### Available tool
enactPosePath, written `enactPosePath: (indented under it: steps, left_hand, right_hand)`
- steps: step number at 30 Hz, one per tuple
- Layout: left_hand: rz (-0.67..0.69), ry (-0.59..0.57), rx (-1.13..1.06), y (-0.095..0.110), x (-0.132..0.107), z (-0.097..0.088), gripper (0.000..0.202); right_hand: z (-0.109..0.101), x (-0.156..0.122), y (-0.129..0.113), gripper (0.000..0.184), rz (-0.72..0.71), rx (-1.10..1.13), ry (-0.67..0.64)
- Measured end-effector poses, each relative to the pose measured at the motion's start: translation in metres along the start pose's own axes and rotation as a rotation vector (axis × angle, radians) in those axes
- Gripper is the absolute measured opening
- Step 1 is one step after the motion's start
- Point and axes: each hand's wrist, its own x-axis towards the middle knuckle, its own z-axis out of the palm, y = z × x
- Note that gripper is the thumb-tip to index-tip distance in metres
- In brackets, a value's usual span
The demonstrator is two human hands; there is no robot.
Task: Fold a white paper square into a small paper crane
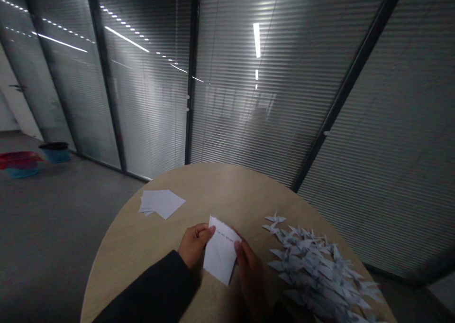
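A white sheet of paper [220,254] with a short line of print near its top is held up over the table between my two hands. My left hand [194,244] pinches its left edge, thumb on the front face. On the opposite edge, my right hand [249,261] grips the paper with the thumb in front; part of that hand is in shadow. A small stack of white paper sheets [161,202] lies to the left, apart from my hands. Many folded paper cranes [313,261] are heaped to the right of my right hand.
The round wooden table [220,180] has its curved far edge close to a glass partition [245,124] with blinds. On the floor at the far left stand a blue bin with a red liner [21,161] and a blue bin with a black liner [56,153].
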Motion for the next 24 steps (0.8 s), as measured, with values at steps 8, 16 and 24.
enactPosePath:
  steps: [8, 16, 24]
  left_hand:
    - [-0.013, 0.015, -0.008, -0.001, 0.001, -0.001, 0.046]
    - [-0.046, -0.003, -0.010, 0.004, -0.001, 0.000, 0.044]
    - [-0.092, 0.021, -0.047, 0.011, -0.005, 0.005, 0.047]
  right_hand:
    - [-0.001, -0.002, 0.002, 0.051, -0.168, -0.148, 0.056]
    - [0.001, -0.004, 0.006, 0.043, -0.457, -0.301, 0.190]
    - [0.003, -0.004, 0.013, 0.041, -0.782, -0.394, 0.310]
